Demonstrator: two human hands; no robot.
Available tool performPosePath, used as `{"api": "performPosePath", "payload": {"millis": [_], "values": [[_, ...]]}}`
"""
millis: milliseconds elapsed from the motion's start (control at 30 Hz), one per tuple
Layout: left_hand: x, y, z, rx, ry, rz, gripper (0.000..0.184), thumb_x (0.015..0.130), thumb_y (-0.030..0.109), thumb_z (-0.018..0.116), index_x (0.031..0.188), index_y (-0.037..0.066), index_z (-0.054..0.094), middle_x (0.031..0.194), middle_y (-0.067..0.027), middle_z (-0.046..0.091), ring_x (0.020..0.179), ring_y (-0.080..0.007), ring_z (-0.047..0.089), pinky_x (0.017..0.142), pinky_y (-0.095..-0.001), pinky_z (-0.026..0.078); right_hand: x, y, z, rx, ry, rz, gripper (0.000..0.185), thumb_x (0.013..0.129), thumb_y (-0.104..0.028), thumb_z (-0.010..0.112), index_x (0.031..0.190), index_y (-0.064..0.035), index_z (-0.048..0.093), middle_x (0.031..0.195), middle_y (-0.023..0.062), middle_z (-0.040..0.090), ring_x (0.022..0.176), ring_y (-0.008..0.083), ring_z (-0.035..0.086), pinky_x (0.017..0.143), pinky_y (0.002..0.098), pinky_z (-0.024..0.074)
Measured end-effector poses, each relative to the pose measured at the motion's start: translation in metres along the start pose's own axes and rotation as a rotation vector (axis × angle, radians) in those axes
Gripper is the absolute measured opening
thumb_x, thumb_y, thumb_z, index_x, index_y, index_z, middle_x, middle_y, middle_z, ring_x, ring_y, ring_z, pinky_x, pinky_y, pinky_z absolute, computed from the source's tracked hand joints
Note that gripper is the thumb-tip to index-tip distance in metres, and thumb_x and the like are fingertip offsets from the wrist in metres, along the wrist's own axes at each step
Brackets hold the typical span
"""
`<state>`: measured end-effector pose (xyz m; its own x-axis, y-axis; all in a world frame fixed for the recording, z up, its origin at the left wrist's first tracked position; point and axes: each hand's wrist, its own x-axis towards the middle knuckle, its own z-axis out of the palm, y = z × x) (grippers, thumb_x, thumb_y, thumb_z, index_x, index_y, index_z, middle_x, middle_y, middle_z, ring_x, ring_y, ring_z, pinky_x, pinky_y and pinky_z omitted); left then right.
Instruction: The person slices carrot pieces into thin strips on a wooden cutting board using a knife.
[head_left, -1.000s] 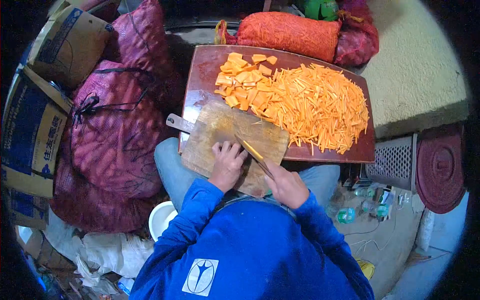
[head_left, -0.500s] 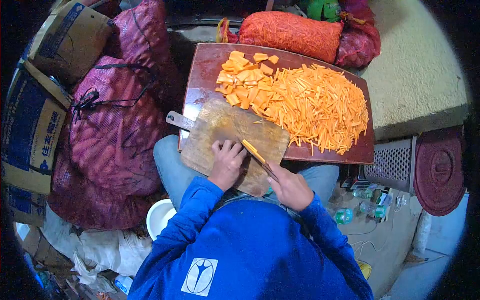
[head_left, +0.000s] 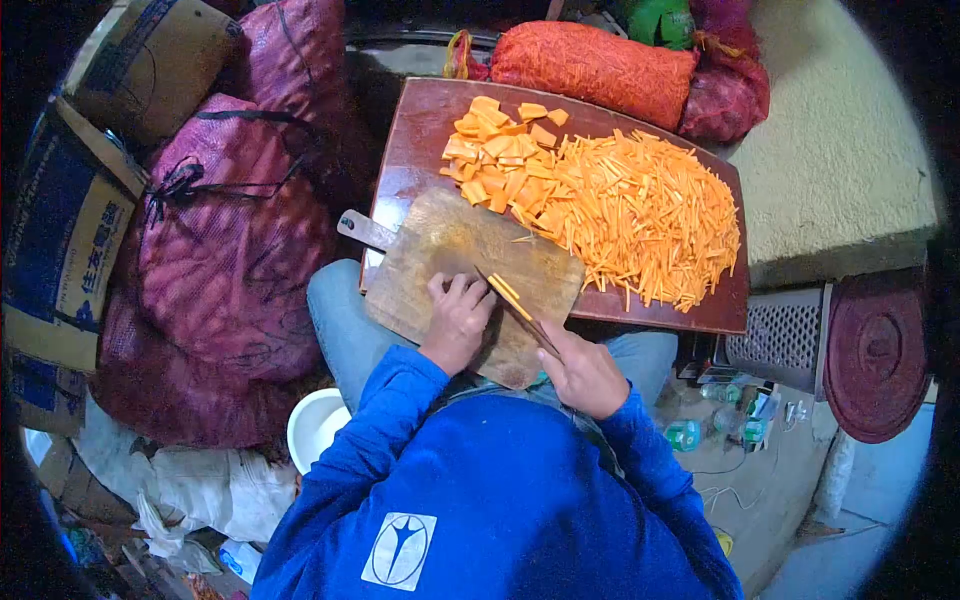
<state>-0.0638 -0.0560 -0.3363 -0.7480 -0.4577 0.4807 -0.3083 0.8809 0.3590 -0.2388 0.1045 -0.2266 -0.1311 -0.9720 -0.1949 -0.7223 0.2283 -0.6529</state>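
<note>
The cutting board (head_left: 425,285) lay partly on the table (head_left: 415,120) and partly over the lap, probably to bring the work close to the body. The right hand (head_left: 588,375) held the knife (head_left: 533,333), its fingers wrapped around the handle and the blade angled toward the left hand (head_left: 462,318). The left hand rested on the board just beside the blade, fingers curled and close together, apparently to steady material and keep the fingertips tucked; whether they pinched a piece could not be told. Orange sticks (head_left: 508,296) lay along the blade, above the board. The slices (head_left: 492,145) and the cut sticks (head_left: 660,220) formed adjoining heaps beyond the board, presumably for easy reach. Count: one knife, one board, one table, two heaps; at least two sticks at the blade. Pieces within the heaps overlapped too much to count. One orange-filled mesh sack (head_left: 595,70) lay behind the table; one white basin (head_left: 315,425) stood beside the left sleeve.
</note>
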Motion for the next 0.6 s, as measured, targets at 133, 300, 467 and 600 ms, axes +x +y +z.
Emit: {"api": "performPosePath", "payload": {"millis": [133, 300, 467, 600], "values": [[-0.001, 0.001, 0.0, -0.025, -0.015, -0.016, 0.032, 0.081, 0.009, 0.066, 0.112, 0.002, 0.074, 0.115, -0.0117, 0.068, 0.112, -0.0325, 0.059, 0.103, -0.0573, 0.035, 0.008, 0.005, 0.013, -0.019, -0.022, 0.02, 0.052, 0.101, -0.018, 0.066, 0.148, -0.0024, 0.05, 0.124, 0.0297, 0.069, 0.109, 0.048, 0.069, 0.088, 0.0543, 0.0576], [0.002, 0.002, -0.003, 0.0, -0.033, -0.021, 0.026, 0.082, 0.009, 0.064, 0.106, 0.002, 0.072, 0.107, -0.012, 0.065, 0.111, -0.0343, 0.059, 0.103, -0.0571, 0.036, 0.03, 0.009, 0.023, -0.023, 0.074, -0.124, 0.055, 0.102, -0.023, 0.064, 0.15, -0.0067, 0.042, 0.114, 0.0313, 0.07, 0.097, 0.0516, 0.07, 0.079, 0.0602, 0.0572], [0.002, 0.004, -0.004, 0.008, -0.007, -0.022, 0.023, 0.083, 0.01, 0.064, 0.103, 0.003, 0.071, 0.105, -0.0119, 0.065, 0.108, -0.0338, 0.058, 0.103, -0.0549, 0.037, 0.008, 0.005, 0.012, -0.015, 0.068, -0.105, 0.052, 0.102, -0.023, 0.063, 0.148, -0.0055, 0.045, 0.114, 0.0305, 0.071, 0.098, 0.0511, 0.07, 0.078, 0.0601, 0.0571], [0.005, 0.006, -0.006, -0.014, 0.011, -0.016, 0.021, 0.084, 0.01, 0.063, 0.101, 0.002, 0.071, 0.102, -0.0117, 0.064, 0.106, -0.0335, 0.058, 0.103, -0.0531, 0.037, 0.012, 0.007, 0.018, -0.006, 0.021, -0.017, 0.051, 0.1, -0.017, 0.066, 0.146, -0.0003, 0.051, 0.12, 0.0307, 0.07, 0.108, 0.05, 0.069, 0.089, 0.0543, 0.0569]]}}
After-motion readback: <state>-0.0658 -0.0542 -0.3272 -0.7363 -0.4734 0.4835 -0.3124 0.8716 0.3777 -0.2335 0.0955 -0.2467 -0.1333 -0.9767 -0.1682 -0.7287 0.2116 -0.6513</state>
